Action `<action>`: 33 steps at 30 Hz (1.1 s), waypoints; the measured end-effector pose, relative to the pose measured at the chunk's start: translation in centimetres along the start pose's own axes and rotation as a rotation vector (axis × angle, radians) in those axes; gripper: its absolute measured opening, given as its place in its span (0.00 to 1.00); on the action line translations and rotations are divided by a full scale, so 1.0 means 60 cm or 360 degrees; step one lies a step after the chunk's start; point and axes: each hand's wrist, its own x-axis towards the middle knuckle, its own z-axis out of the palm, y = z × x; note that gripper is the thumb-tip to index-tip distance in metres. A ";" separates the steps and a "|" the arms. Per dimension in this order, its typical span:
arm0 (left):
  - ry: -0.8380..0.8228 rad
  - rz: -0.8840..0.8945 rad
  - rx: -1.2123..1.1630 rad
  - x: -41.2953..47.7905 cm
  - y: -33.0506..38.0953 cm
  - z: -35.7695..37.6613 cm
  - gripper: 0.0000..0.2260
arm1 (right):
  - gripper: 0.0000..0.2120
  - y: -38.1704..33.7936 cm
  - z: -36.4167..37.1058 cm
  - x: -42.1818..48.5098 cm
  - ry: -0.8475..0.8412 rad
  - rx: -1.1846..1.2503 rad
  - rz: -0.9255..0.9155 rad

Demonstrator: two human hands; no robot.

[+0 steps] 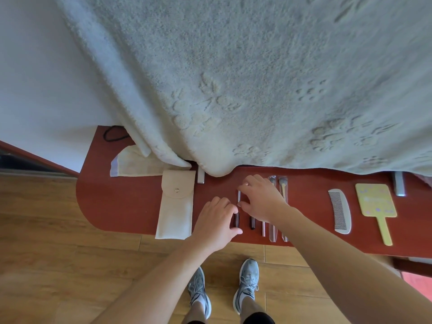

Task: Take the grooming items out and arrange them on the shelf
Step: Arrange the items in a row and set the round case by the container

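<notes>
On the red shelf lies a cream pouch with its snap flap shut. To its right several slim brushes lie side by side. My left hand rests on a dark-handled brush, fingers curled over it. My right hand pinches a thin silver-handled tool between thumb and fingers. Two clear-handled makeup brushes lie just right of that hand, partly hidden by my forearm. Farther right lie a white comb and a yellow hand mirror.
A thick white blanket hangs over the shelf's back edge. A flat cream cloth bag lies at the back left, with a black hair tie behind it. Metal brackets stand on the shelf. Wooden floor and my shoes are below.
</notes>
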 end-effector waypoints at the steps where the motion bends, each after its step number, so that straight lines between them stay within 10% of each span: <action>1: 0.0002 0.0000 -0.0004 0.002 0.003 0.002 0.22 | 0.20 0.003 0.001 -0.002 0.0002 0.0005 -0.0003; 33: 0.0062 -0.0022 -0.0043 0.003 0.026 0.027 0.21 | 0.20 0.017 0.003 -0.016 -0.0029 0.0009 -0.0007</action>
